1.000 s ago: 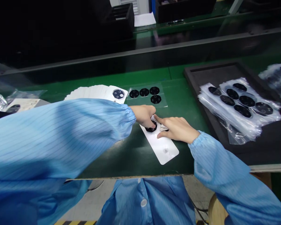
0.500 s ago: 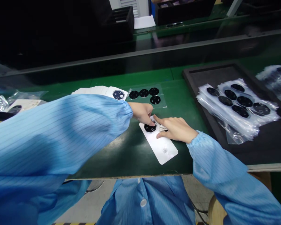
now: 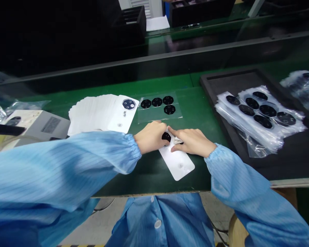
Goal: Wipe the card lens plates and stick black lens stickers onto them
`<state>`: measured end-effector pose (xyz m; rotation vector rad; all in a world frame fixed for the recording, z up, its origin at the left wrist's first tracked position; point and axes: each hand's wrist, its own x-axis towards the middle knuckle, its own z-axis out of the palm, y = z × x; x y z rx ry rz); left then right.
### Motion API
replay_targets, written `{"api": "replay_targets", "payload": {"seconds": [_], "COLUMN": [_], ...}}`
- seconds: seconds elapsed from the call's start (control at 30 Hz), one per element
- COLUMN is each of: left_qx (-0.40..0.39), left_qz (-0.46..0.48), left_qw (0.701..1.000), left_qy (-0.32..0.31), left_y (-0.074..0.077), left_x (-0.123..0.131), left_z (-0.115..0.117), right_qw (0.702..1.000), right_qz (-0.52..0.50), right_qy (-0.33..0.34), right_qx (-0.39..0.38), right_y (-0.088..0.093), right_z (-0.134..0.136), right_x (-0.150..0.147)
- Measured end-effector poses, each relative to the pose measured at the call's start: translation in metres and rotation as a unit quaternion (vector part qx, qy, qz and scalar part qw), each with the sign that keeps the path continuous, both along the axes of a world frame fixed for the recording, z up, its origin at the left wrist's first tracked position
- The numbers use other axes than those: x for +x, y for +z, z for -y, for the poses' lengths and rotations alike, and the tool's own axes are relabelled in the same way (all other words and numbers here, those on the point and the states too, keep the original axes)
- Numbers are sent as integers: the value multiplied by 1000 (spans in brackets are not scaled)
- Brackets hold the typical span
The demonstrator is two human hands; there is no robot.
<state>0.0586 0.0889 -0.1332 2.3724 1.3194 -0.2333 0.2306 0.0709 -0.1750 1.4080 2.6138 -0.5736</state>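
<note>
From here the left hand has slid back, its fingers curled against the edge of a black octagonal piece lying on a white card. Just beside it, the right hand pinches a small white tab, its grip narrow. Farther up the green counter, I see a fan of white cards at left, a clear sheet of black pieces at centre, and a black tray of bagged pieces at right.

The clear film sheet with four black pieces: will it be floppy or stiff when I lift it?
Probably floppy: the clear film sheet looks thin and lies flat on the green mat. The black pieces seem adhered, so they likely stay on.
</note>
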Motion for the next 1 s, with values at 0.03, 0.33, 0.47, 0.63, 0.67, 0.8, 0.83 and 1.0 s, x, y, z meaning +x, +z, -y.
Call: {"api": "replay_targets", "payload": {"seconds": [0.03,0.33,0.47,0.63,0.67,0.8,0.83,1.0], "left_qx": [20,135,158,173,173,174,174,163], "left_qz": [15,161,201,228,230,237,237,231], "left_qw": [1000,975,963,953,952,950,950,955], "left_qy": [9,76,89,101,103,105,104,91], "left_y": [-4,-45,-55,-61,-62,-63,-64,-64], "left_x": [-3,-25,-27,-27,-27,-28,-29,-30], "left_z": [5,39,45,48,48,48,48,48], "right_qw": [1000,1000,1000,1000,1000,999,999,999], "right_qz": [-2,-13,-11,-9,-10,-15,-17,-24], "right_qy": [-2,-13,-18,-26,-26,-30,-31,-36], "right_qx": [1,7,4,-8,-11,-17,-16,10], "right_y": [-1,-4,-4,-2,-2,-2,-3,-4], "right_z": [0,1,2,1,1,2,2,6], "right_x": [0,0,0,-1,-1,-1,-1,-2]}}
